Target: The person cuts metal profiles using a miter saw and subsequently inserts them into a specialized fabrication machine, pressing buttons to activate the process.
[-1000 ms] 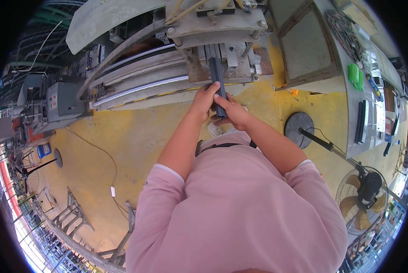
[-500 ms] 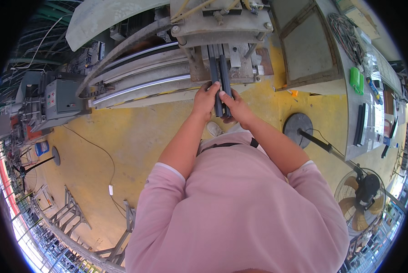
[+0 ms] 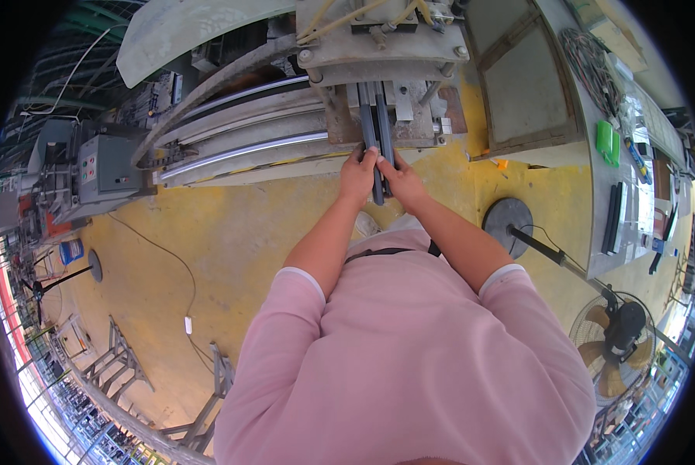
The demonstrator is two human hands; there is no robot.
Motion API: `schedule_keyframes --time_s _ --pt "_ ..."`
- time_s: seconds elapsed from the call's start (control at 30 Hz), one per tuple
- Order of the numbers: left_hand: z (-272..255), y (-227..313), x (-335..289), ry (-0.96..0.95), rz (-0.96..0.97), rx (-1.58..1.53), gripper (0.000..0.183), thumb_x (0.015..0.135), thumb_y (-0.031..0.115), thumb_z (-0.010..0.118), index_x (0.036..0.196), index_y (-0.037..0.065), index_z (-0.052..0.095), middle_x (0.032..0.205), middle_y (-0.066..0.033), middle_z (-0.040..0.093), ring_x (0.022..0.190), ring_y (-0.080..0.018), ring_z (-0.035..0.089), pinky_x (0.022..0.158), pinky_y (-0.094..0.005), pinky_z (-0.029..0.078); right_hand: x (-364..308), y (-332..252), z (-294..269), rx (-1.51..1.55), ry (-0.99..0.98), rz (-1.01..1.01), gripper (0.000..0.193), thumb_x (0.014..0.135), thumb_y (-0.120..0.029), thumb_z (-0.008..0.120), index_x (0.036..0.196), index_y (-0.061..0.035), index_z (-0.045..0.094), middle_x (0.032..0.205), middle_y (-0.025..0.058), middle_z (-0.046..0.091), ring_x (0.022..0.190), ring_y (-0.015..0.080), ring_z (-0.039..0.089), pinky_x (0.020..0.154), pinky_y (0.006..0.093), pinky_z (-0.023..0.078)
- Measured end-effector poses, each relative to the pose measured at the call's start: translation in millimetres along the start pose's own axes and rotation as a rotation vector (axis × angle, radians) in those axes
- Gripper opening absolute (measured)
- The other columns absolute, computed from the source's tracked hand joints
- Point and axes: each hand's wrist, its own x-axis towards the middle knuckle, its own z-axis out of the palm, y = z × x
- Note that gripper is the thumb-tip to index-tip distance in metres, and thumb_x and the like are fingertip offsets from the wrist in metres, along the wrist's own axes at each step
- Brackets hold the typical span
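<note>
Two long dark grey channel-shaped bars lie side by side, pointing away from me. Their far ends sit in the opening of a grey press-like machine, under its upper plate. My left hand is closed round the near part of the left bar, thumb on top. Closed on the right bar, my right hand has its thumb reaching over towards the left thumb. The fingers underneath are hidden. The bars' near ends stick out towards me past both hands.
Steel guide rails run left from the machine to a grey control box with buttons. At right stands a workbench with a green case, cables and dark strips. A pedestal fan and its round base are below it.
The near ends of the bars have come closer together, and my hands with them. My left hand has shifted slightly right. Both hands keep their grip.
</note>
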Motion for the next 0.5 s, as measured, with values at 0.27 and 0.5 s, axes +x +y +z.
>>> schedule_keyframes --time_s 0.27,0.5 --pt "9.0 27.6 21.9 0.147 0.076 0.218 0.043 0.094 0.038 0.06 0.109 -0.002 0.066 0.094 -0.0206 0.07 0.089 -0.0308 0.066 0.081 -0.0385 0.049 49.8 -2.5 -12.4 0.321 0.018 0.01 0.073 0.094 -0.052 0.058 0.148 -0.0081 0.038 0.131 0.0128 0.055 0.104 0.0291 0.061 0.084 0.047 0.055" --pt "-18.1 -16.1 28.1 0.099 -0.054 -0.232 0.038 0.09 0.024 0.066 0.117 -0.002 0.061 0.112 -0.0149 0.068 0.103 -0.0281 0.066 0.083 -0.0354 0.051 17.3 47.7 -36.2 -0.637 0.101 -0.464 0.045 0.088 -0.02 0.063 0.129 -0.0042 0.055 0.113 0.0155 0.066 0.094 0.0293 0.066 0.084 0.0398 0.052"
